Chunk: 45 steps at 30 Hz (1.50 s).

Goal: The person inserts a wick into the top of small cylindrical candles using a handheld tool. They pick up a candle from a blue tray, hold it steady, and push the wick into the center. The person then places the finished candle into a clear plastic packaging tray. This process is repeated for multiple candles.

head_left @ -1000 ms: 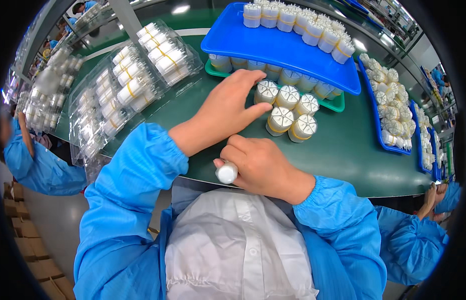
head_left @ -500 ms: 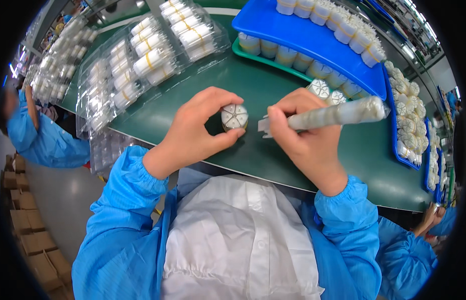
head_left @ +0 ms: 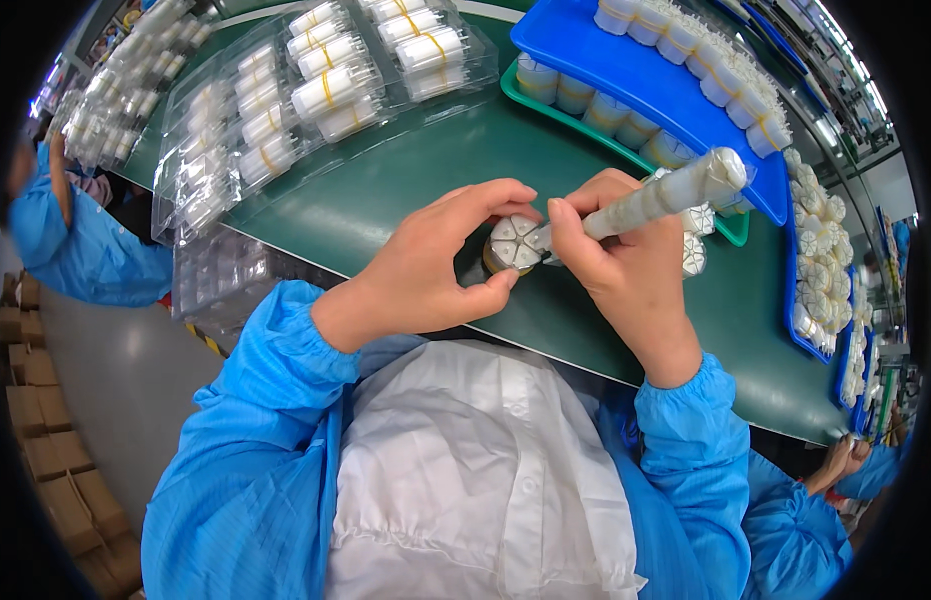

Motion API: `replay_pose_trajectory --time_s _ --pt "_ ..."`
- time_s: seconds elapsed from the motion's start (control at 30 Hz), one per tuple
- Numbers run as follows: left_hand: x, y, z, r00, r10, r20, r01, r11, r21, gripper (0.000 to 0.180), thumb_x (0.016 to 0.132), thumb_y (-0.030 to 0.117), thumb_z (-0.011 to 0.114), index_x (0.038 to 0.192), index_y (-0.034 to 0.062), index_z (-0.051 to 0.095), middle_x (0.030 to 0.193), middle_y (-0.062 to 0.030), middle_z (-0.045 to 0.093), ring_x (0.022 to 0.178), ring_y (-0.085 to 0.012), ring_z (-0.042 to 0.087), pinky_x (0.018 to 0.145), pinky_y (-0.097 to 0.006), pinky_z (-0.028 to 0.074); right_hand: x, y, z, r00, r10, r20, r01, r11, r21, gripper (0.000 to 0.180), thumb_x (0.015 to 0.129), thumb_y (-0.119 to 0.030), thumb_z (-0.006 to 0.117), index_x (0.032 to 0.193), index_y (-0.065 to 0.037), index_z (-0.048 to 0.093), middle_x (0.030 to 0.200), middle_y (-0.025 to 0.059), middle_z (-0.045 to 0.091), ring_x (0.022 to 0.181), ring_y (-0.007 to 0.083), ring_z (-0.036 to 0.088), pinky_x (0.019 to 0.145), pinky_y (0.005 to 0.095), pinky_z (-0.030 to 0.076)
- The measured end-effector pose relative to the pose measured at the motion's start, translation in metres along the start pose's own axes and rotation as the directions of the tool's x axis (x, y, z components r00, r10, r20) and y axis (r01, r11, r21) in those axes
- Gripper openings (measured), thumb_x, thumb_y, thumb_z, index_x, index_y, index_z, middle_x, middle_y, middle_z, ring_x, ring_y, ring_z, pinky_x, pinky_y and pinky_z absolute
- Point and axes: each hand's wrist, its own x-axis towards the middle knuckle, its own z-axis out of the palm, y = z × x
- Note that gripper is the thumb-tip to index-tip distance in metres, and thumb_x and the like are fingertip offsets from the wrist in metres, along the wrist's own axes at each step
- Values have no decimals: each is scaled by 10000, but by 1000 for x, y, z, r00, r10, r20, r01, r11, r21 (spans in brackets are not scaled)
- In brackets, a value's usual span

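Observation:
My left hand has thumb and fingers curled around a short round white part, which stands upright on the green table. Its top is split into wedge-shaped segments, and a yellowish band shows low on its side. In my right hand is a tool with a thick, pale, wrapped handle that slants up to the right. The flat metal tip of the tool meets the right side of the part's top. Just beyond my right hand stand similar round parts, partly hidden by it.
A blue tray with rows of white parts overlaps a green tray of more parts. Clear plastic trays with white cylinders lie at the left of the green table. Another blue tray stands right. Co-workers sit at both sides.
The tool's tip has come from the right onto the top of the round part. My left hand and the part now appear farther right, and the view has shifted slightly.

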Motion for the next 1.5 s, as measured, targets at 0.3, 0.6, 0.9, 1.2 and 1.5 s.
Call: replay_pose_trajectory --time_s 0.3,0.6,0.9,1.2,1.5 --pt "-1 5 3 996 -34 -85 48 982 182 663 729 36 805 1328 26 521 1149 -105 635 1065 -207 615 918 -332 494 0 4 6 999 -46 2 46 998 42 159 866 -143 735 800 -19 659 695 71 617 560 178 591 517 311 435" --pt "-5 1 1 997 -77 -25 75 996 -46 711 731 53 772 1373 22 468 1226 -129 627 1121 -224 611 957 -331 490 -2 6 7 994 -103 -31 105 993 49 133 852 -91 745 781 -23 655 710 64 623 560 177 585 508 306 428" --pt "-3 2 1 998 -11 -55 18 991 129 688 741 30 760 1371 36 484 1228 -114 594 1118 -205 601 919 -328 487 0 8 8 976 -188 -112 194 980 46 136 830 -67 755 767 -6 652 710 71 605 564 177 562 507 306 414" --pt "-2 1 2 998 37 -49 -34 998 58 708 737 35 771 1383 47 481 1225 -108 594 1110 -216 606 914 -330 486 -2 8 11 988 -149 -46 151 988 32 127 831 -62 755 770 -14 654 724 60 612 567 172 560 504 316 407" --pt "-3 1 2 998 -2 -66 6 998 64 694 743 11 733 1383 32 468 1208 -111 602 1155 -221 606 956 -346 484 0 6 6 986 -105 -126 117 989 89 133 843 -78 750 778 -10 656 709 61 593 569 130 543 508 294 393"
